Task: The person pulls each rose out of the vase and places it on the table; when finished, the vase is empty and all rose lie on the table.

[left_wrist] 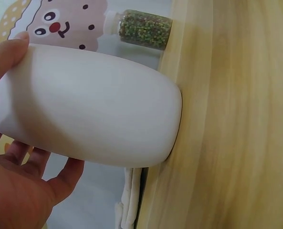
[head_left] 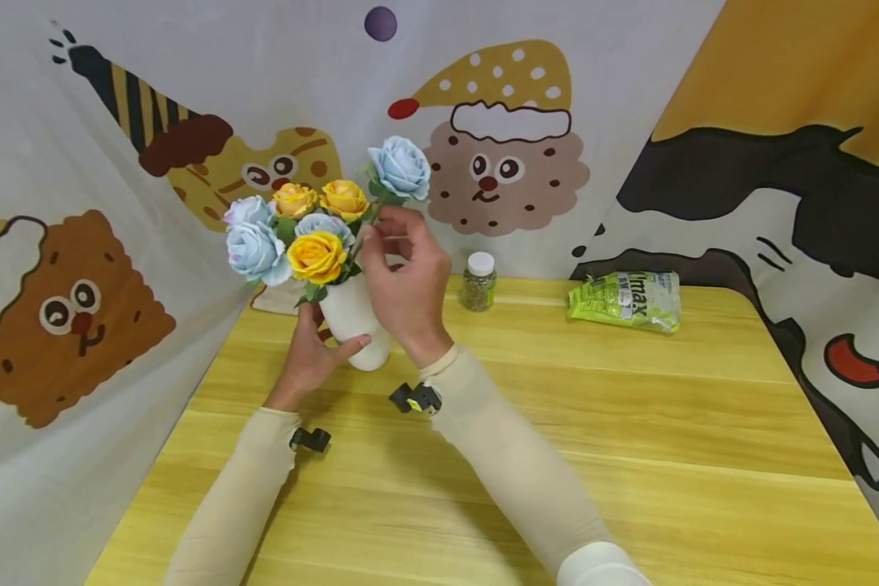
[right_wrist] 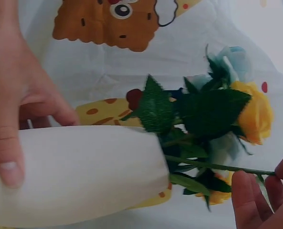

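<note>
A white vase (head_left: pixel 352 313) stands on the wooden table, full of blue and yellow artificial roses (head_left: pixel 317 256). Round its side my left hand (head_left: pixel 313 352) grips it, thumb across the front and fingers behind, as the left wrist view also shows. With thumb and fingertips my right hand (head_left: pixel 410 277) pinches the green stem (right_wrist: pixel 217 166) of a blue rose (head_left: pixel 400 168). That bloom stands higher than the others, to the right of the bunch. In the right wrist view the stem runs from the vase's mouth to my fingertips, beside green leaves (right_wrist: pixel 213 112).
Behind the vase to the right stands a small jar (head_left: pixel 479 282) with a white lid and greenish-brown bits inside. A green and white plastic bag (head_left: pixel 625 301) lies farther right near the table's (head_left: pixel 527 407) back edge. A cartoon-printed cloth (head_left: pixel 264 65) hangs behind.
</note>
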A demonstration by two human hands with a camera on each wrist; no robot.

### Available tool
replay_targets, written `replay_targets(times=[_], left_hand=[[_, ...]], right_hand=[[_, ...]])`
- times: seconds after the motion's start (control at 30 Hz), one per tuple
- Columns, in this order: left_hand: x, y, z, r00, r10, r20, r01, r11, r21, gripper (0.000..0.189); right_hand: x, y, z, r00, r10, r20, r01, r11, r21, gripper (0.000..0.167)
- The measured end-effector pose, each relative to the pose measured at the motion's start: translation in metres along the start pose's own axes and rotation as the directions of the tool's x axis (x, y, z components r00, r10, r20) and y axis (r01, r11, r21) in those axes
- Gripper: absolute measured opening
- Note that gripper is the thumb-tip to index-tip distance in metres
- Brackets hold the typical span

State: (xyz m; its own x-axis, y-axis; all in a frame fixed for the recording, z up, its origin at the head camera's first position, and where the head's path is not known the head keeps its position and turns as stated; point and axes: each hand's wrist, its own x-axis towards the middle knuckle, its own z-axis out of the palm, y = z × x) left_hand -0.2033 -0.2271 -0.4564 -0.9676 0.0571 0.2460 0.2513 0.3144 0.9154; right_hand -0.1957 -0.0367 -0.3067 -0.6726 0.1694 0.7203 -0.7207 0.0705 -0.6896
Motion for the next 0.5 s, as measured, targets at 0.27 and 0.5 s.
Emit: replay_targets(times=[0.27,0.5], left_hand=[[0.001,-0.002,0.0,0.999,0.044,0.002,-0.044,0.999,-0.002,0.095],[0.0,-0.004,0.001,0.999,0.039,0.003,-0.039,0.999,-0.014,0.094]], right_hand=[[0.008,-0.01,-0.009,0.995,-0.032,-0.093,0.039,0.997,0.073,0.022],[0.015,-0.013,-0.021,0.976,-0.069,-0.206,0.103,0.982,0.161,0.027]])
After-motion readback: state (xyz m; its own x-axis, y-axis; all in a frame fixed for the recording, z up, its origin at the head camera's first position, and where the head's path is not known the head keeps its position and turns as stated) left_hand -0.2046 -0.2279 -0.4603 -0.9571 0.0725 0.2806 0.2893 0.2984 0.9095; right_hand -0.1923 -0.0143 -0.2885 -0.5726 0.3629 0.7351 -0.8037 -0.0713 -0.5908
